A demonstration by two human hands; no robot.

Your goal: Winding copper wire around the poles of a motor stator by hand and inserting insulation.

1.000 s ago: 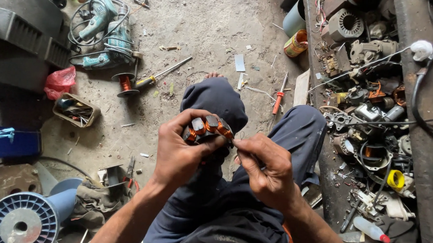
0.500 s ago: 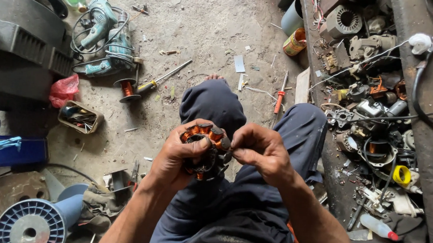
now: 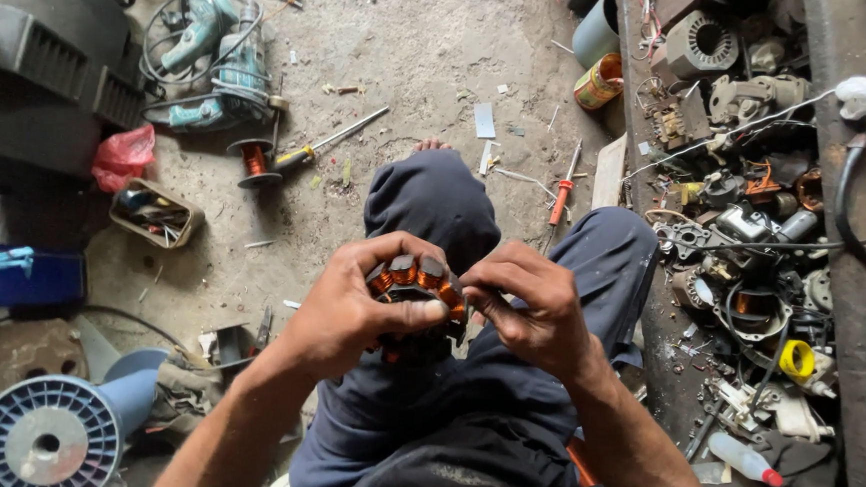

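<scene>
Over my lap, my left hand (image 3: 354, 304) grips a round motor stator (image 3: 416, 283) with several copper-wound coils around its dark core. My thumb lies across its front. My right hand (image 3: 529, 305) is at the stator's right side, its fingertips pinched against the coils near the rim. Whether those fingers hold a wire is too small to tell. I sit on the ground in dark blue trousers (image 3: 593, 253), knees raised.
A red-handled screwdriver (image 3: 561, 196) lies by my right knee, a longer screwdriver (image 3: 324, 147) and a copper wire spool (image 3: 253, 159) further left. A power tool with cable (image 3: 204, 49) is at top left, a blue reel (image 3: 45, 440) bottom left. Motor parts (image 3: 744, 232) crowd the right ledge.
Both hands and the stator sit slightly lower and closer to my body. The right fingers have shifted along the coil rim. The view has tilted a little.
</scene>
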